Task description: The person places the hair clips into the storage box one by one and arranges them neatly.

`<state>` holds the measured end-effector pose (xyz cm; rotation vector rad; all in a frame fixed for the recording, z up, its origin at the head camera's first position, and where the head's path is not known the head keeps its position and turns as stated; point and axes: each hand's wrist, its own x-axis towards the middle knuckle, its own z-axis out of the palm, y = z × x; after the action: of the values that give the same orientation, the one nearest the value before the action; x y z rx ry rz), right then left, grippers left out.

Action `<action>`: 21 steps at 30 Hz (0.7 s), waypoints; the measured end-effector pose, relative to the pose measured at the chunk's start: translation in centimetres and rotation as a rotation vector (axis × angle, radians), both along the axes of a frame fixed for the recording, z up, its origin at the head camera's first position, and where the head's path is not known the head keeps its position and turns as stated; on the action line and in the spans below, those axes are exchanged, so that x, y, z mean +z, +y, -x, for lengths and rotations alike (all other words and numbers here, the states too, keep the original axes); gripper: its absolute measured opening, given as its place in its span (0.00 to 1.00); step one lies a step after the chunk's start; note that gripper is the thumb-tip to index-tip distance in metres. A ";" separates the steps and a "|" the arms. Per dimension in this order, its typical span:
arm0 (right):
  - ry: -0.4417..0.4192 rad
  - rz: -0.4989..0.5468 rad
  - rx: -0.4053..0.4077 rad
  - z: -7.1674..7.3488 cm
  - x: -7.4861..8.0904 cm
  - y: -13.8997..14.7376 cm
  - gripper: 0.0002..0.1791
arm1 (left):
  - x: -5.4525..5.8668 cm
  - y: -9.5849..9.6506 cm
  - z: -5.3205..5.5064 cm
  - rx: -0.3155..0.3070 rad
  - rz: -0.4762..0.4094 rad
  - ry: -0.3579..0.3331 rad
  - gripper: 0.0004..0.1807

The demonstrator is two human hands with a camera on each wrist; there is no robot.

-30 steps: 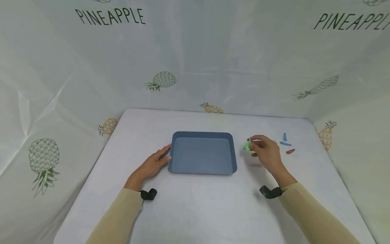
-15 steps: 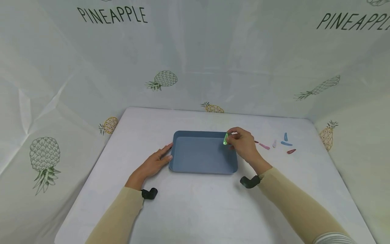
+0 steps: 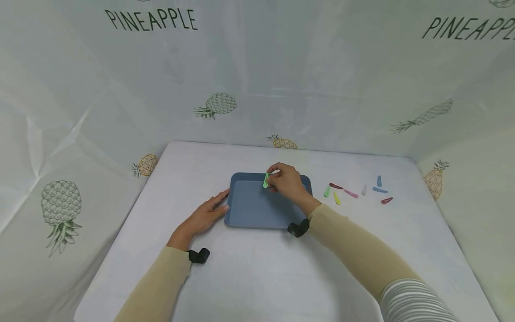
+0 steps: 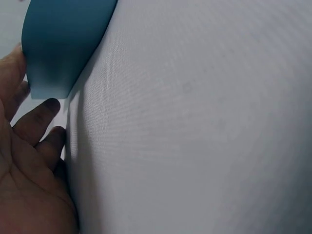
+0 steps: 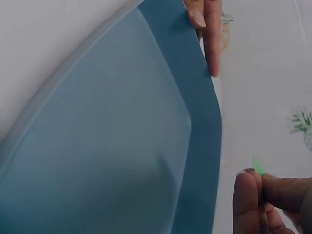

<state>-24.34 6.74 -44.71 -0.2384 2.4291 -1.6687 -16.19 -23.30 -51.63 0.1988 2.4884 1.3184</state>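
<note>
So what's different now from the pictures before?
The right hand moved left, carrying a green clip from the tray's right side to above the tray. The yellow clip on the table is now in plain view. The left hand stayed at the tray's left edge, and the tray and the two blue clips stayed put.

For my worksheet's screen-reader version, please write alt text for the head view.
A person's right hand pinches a green hair clip over a blue tray, while the left hand rests at the tray's left edge. Eight more clips in several colors lie right of the tray on a white table, before a pineapple-print cloth.
</note>
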 end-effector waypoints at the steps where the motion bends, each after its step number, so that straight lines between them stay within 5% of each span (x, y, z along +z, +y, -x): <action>1: -0.005 0.013 0.006 0.0 -0.2 -0.4 0.13 | 0.0 0.0 0.0 0.001 0.001 0.000 0.38; 9: -0.052 0.117 0.062 0.4 -2.5 -2.7 0.12 | 0.2 0.3 -0.2 0.017 0.014 -0.009 0.37; 21: -0.032 0.019 0.124 -0.1 -4.7 -4.8 0.10 | 0.2 0.3 -0.2 0.026 0.013 -0.022 0.36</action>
<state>-24.23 1.89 -49.45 -0.3545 2.3252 -1.6306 -16.03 -23.05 -51.47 0.1491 2.4888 1.3069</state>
